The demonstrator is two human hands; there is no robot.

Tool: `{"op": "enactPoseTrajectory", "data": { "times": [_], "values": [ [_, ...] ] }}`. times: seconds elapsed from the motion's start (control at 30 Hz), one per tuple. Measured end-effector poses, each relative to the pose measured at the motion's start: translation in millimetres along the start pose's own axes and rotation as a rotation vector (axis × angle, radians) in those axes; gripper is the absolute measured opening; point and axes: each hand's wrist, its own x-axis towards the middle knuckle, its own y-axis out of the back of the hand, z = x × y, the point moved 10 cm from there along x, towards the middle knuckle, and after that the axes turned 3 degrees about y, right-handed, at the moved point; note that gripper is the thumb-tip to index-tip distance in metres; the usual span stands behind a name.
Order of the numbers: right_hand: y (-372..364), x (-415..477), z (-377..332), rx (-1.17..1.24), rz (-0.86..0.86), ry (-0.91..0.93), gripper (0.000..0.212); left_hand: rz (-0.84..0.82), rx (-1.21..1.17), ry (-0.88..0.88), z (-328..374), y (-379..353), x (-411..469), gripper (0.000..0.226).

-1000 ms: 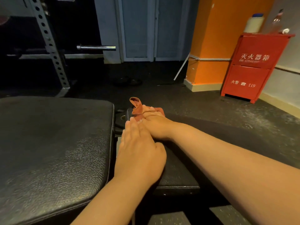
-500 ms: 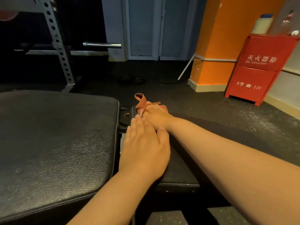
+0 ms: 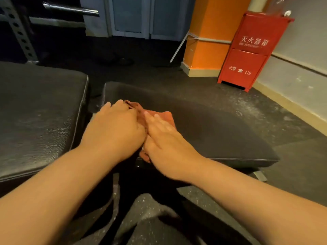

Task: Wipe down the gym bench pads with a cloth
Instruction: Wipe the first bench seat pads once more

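Right hand (image 3: 164, 138) flat, fingers straight, pressing orange cloth (image 3: 168, 116) onto smaller bench pad (image 3: 215, 126); left hand (image 3: 115, 128) touching it on cloth, grip unclear.

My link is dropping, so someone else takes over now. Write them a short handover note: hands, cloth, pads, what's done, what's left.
Left hand: lies on the left part of the cloth; I cannot tell whether its fingers pinch the fabric.
Right hand: flat on the cloth, fingers straight, slightly blurred.
Cloth: reddish, bunched under both hands at the left end of the small pad, beside the gap to the large pad.
Done: cannot be judged; neither pad shows wipe marks.
Left: probably the small pad's right stretch, then the large pad, where the cloth is not lying.
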Motion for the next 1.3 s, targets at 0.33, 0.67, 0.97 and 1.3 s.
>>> {"op": "enactPoseTrajectory", "data": {
  "times": [0.33,0.67,0.97,1.3],
  "values": [
    [29.3,-147.5,180.4,-0.185,0.125,-0.092,0.062,0.04,0.333,-0.162,20.0,-29.7,-16.3,0.074],
    [23.4,-109.2,81.5,-0.244,0.253,0.273,0.07,0.1,0.383,-0.234,51.6,-66.7,-11.0,0.063],
    [44.1,-172.7,234.0,-0.247,0.43,-0.246,0.063,0.152,0.339,-0.323,58.7,-66.7,-12.0,0.074],
    [10.9,-136.7,93.9,-0.624,0.558,0.429,0.072,0.13,0.437,-0.241,63.5,-63.6,-18.8,0.07]
  ]
}}
